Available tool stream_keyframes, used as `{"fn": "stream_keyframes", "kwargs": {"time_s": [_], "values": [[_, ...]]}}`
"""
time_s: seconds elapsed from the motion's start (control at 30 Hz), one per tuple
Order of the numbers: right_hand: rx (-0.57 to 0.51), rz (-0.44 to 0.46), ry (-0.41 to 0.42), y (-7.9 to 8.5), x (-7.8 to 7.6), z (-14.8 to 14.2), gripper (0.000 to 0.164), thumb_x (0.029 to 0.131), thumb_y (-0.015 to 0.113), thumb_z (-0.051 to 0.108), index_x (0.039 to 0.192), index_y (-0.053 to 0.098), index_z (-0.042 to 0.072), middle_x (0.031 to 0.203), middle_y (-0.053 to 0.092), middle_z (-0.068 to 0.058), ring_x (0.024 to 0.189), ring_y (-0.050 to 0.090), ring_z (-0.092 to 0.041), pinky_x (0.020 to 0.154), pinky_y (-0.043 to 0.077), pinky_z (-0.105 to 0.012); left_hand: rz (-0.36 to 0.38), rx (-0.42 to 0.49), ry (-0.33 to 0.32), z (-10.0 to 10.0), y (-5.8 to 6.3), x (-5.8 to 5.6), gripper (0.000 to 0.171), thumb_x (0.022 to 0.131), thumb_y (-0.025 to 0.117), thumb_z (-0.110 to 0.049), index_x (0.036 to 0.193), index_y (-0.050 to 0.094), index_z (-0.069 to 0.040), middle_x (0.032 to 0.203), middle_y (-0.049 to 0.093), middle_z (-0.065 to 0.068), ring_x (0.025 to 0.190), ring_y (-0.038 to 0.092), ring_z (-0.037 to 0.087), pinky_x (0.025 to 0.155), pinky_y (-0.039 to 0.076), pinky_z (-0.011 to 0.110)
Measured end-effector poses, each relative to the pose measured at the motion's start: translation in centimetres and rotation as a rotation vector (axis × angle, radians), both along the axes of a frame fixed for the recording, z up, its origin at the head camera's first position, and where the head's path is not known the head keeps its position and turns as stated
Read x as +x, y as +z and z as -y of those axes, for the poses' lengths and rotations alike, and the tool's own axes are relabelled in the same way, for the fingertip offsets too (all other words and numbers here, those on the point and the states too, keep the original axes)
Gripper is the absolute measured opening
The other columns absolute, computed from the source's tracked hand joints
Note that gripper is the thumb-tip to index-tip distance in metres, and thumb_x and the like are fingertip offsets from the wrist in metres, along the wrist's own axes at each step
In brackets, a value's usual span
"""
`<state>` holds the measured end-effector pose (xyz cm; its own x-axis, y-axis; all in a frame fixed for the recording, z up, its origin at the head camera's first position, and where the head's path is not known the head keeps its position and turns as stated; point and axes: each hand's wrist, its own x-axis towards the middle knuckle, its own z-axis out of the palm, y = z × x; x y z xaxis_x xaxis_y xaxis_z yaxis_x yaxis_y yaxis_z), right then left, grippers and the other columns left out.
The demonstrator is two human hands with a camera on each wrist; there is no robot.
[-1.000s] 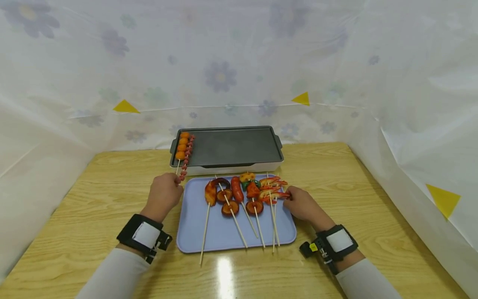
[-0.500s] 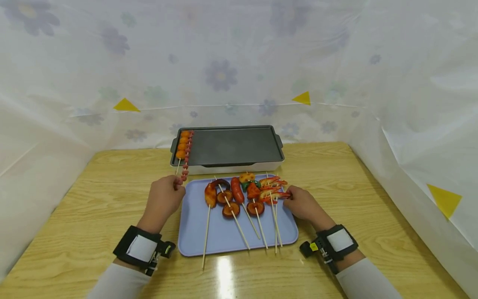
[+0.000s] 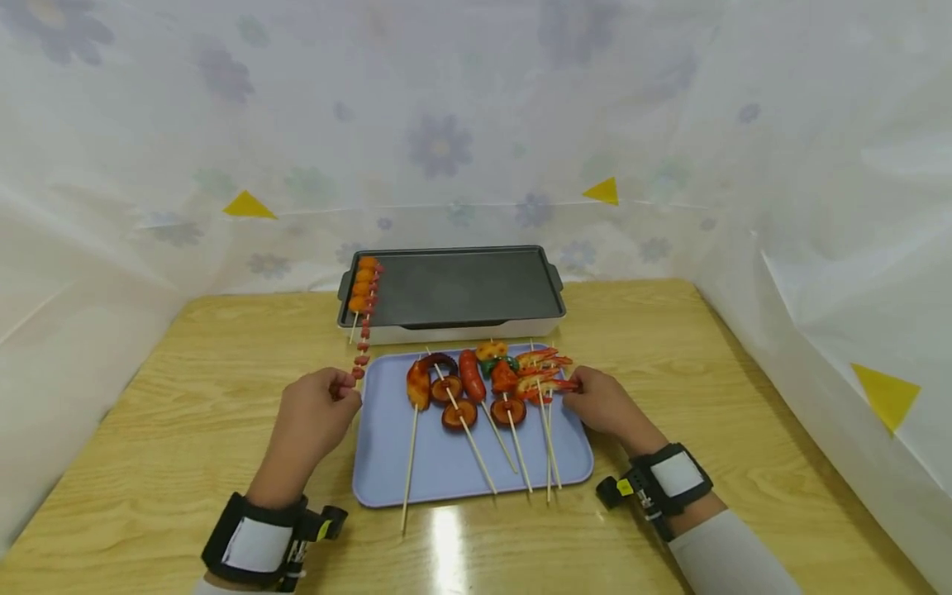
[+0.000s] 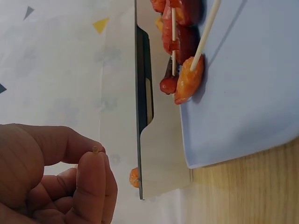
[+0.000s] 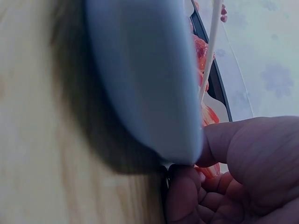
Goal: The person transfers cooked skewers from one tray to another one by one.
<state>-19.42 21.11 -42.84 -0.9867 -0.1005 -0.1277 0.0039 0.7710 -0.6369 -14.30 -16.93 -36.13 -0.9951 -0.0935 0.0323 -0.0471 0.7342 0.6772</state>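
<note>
My left hand (image 3: 316,417) pinches the stick end of a skewer of small reddish pieces (image 3: 364,335). In the left wrist view only the stick's tip (image 4: 95,150) shows, between thumb and finger. The skewer slants from the hand over the left end of the black griddle (image 3: 461,285), beside a skewer of orange balls (image 3: 362,285). On the right, my right hand (image 3: 604,403) grips the side rim of the lavender tray (image 3: 439,471), near the shrimp skewers (image 3: 546,384). In the right wrist view the tray's edge (image 5: 154,93) runs between thumb and fingers.
Also on the tray lie a chicken-like skewer (image 3: 418,385), a mushroom skewer (image 3: 459,415), a sausage skewer (image 3: 472,378) and a mixed skewer (image 3: 508,411). Their sticks point towards me, one overhanging the front rim. Flowered white sheeting (image 3: 439,149) encloses the wooden table (image 3: 208,380).
My left hand has drawn back towards me and slightly left, with the reddish skewer's near end following it. The right hand stays on the tray, which has barely shifted.
</note>
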Motion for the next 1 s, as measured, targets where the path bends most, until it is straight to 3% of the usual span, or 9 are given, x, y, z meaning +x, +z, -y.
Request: {"fn": "stream_keyframes", "kwargs": {"time_s": [0.5, 0.67, 1.0], "values": [[-0.005, 0.007, -0.001, 0.1, 0.2, 0.1, 0.006, 0.088, 0.059, 0.009, 0.091, 0.056, 0.003, 0.072, 0.049, -0.008, 0.059, 0.047, -0.02, 0.052, 0.037, -0.031, -0.004, -0.032, -0.019, -1.7, -1.8, 4.1, 0.008, 0.08, 0.063, -0.005, 0.087, 0.065, -0.001, 0.071, 0.059, 0.0, 0.066, 0.053, 0.016, 0.057, 0.043, 0.03], [-0.018, 0.008, -0.002, 0.2, 0.1, 0.1, 0.006, 0.089, 0.058, 0.008, 0.09, 0.056, 0.003, 0.07, 0.048, -0.007, 0.058, 0.046, -0.019, 0.051, 0.036, -0.031, -0.012, -0.062, -0.048, -1.7, -2.0, 4.7, 0.008, 0.078, 0.063, -0.004, 0.085, 0.063, -0.001, 0.07, 0.056, 0.0, 0.063, 0.05, 0.015, 0.055, 0.041, 0.029], [-0.027, 0.016, 0.001, 0.2, 0.1, 0.0, 0.005, 0.089, 0.058, 0.008, 0.09, 0.056, 0.003, 0.07, 0.048, -0.007, 0.057, 0.046, -0.019, 0.051, 0.036, -0.031, 0.091, -0.101, -0.089, -1.2, -2.1, 5.7, 0.006, 0.078, 0.062, -0.002, 0.083, 0.059, -0.003, 0.069, 0.052, 0.001, 0.059, 0.046, 0.015, 0.05, 0.037, 0.028]]}}
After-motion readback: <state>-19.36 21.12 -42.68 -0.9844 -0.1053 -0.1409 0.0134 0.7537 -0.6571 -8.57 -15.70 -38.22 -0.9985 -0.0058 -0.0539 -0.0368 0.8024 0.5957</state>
